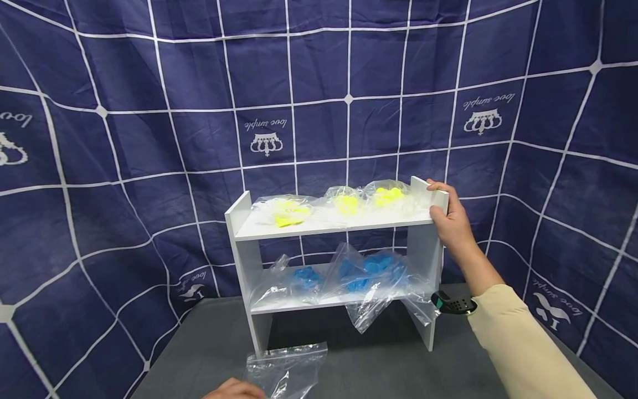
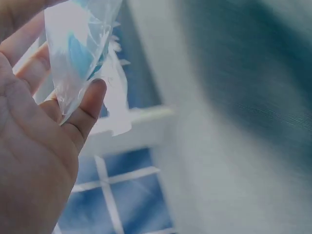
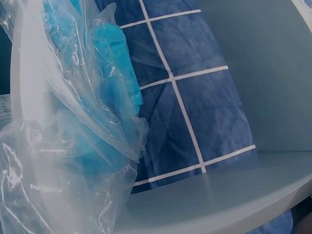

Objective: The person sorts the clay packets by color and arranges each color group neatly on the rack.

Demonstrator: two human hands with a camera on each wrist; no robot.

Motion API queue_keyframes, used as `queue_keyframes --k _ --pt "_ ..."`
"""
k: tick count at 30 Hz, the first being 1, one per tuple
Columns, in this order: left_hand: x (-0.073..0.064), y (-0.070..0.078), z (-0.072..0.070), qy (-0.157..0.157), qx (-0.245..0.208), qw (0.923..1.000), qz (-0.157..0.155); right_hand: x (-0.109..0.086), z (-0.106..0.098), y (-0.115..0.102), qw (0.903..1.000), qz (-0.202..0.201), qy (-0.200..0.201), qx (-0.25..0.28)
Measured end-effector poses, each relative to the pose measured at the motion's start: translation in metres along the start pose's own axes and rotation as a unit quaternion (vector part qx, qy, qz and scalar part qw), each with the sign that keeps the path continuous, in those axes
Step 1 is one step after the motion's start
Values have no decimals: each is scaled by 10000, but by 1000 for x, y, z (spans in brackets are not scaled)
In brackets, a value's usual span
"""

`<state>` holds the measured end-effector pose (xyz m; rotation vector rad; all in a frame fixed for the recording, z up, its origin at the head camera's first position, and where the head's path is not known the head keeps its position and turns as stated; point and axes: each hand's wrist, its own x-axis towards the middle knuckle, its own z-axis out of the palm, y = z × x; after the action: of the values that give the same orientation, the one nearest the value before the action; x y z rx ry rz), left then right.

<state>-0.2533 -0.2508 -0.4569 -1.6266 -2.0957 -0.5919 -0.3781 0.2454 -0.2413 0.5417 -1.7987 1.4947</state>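
A clear zip plastic bag [image 1: 291, 370] is held up by my left hand [image 1: 235, 389] at the bottom edge of the head view. In the left wrist view, the fingers [image 2: 90, 100] curl about the clear bag [image 2: 68, 58], and blue shows in or through it. My right hand [image 1: 451, 219] grips the top of the right side panel [image 1: 438, 200] of a white two-tier shelf [image 1: 319, 228]. Bags with yellow pieces [image 1: 289, 212] lie on the upper tier. On the lower tier are bags with blue pieces [image 1: 371, 271], seen close in the right wrist view.
The shelf stands on a dark grey table [image 1: 199, 343]. A navy curtain [image 1: 319, 72] with white grid lines hangs behind and at both sides. One bag corner [image 1: 366, 316] droops over the lower tier's front edge.
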Motion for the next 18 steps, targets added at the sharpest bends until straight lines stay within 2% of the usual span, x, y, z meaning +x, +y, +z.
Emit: queue_keyframes --k 1,2,3,7,10,12,15,18 --pt "6 2 -4 -31 73 9999 104 0 0 0 10000 -13 9 -5" --pt "18 6 -13 -250 20 9992 303 0 -1 0 10000 -11 8 -4" --pt "29 10 -20 -270 186 9977 594 0 -1 -1 10000 7 2 2" --pt "67 34 -47 -559 -214 9970 500 -3 0 -11 10000 44 -38 -25" --pt "90 48 -65 -798 -872 9926 264 -7 2 -22 10000 53 -40 -36" --pt "104 54 -76 -853 -1023 9911 45 -9 3 -27 10000 -6 -37 -34" --pt "125 61 -88 -742 -837 9932 -334 -10 3 -29 10000 -59 -33 -17" --pt "145 61 -95 -494 -289 9963 -645 -10 3 -29 9999 -77 -101 -1"
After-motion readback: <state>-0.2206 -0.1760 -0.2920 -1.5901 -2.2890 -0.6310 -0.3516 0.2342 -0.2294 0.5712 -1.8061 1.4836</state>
